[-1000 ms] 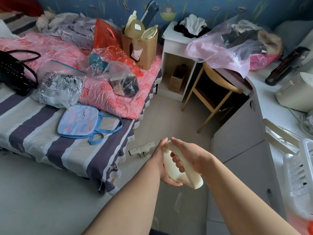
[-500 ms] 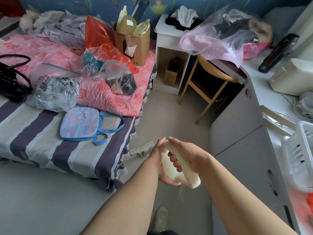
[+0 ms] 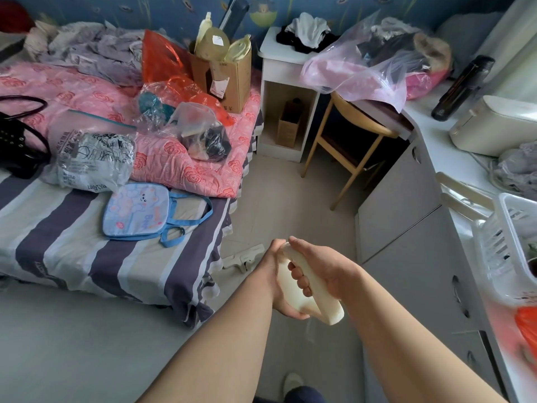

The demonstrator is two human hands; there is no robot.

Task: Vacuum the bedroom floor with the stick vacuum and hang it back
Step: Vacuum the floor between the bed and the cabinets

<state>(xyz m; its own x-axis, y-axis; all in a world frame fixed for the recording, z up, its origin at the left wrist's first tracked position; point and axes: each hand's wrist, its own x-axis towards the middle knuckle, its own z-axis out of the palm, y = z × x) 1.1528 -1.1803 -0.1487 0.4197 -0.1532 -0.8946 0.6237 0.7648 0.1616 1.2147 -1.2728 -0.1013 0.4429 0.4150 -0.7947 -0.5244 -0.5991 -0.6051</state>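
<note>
I hold the cream handle of the stick vacuum (image 3: 293,289) in front of me with both hands. My right hand (image 3: 322,270) curls round the grip from above. My left hand (image 3: 274,274) wraps the body from the left and underneath. The vacuum's white floor head (image 3: 243,258) lies on the beige floor beside the bed's near corner, just beyond my hands. My hands and arms hide the tube between handle and head.
A bed (image 3: 72,242) with striped sheet, pink quilt and several bags fills the left. A white nightstand (image 3: 286,91) and wooden chair (image 3: 353,141) stand ahead. Grey cabinets (image 3: 406,228) with a cluttered counter line the right. My shoe (image 3: 292,383) shows below.
The view has shifted slightly as I stepped; the floor head stays by the bed's corner. My grip on the handle is unchanged.
</note>
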